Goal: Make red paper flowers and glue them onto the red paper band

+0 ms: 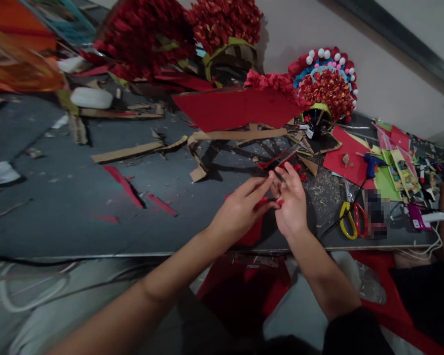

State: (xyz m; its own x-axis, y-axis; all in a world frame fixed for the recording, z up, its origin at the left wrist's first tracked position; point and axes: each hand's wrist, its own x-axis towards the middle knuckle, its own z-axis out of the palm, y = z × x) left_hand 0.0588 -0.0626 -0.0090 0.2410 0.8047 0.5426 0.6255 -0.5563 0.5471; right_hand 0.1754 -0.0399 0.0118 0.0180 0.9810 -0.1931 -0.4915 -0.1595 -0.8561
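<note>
Small red piece (280, 202) sits at the left thumb tip, against the right hand (293, 209), above red paper (252, 232) near the table edge; left hand (237, 209) has thumb and index slightly apart, right fingers loosely curled, can't tell which actually grips it. Drop risk, I'd say: tiny part, light hold, and it'd blend into that paper. Cardboard strip (244, 134) and red board (240, 109) crowd the far side, scissors (349, 221) and glue gun (372, 165) with its dark cord sit right, could snag a sleeve.
</note>
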